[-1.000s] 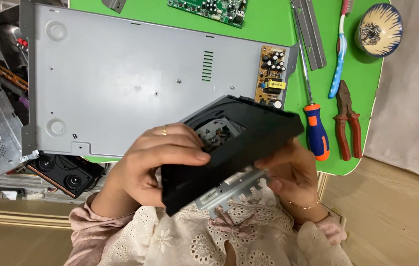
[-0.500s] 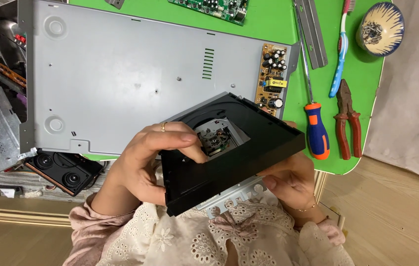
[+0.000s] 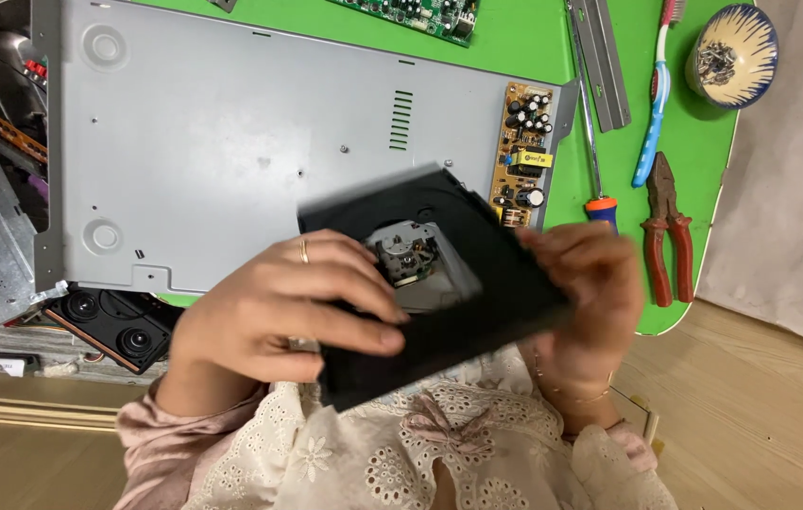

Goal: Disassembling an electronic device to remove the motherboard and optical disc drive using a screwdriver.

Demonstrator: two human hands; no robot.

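Both hands clamp black disc drive (image 3: 439,293) above grey metal case (image 3: 231,142): left hand (image 3: 279,312) near end, right hand (image 3: 586,293) far end, long axis slanting.

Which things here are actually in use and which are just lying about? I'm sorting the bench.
In use: black disc drive, left hand, right hand.
Lying about: grey metal case, yellow circuit board, screwdriver, pliers, toothbrush, bowl.
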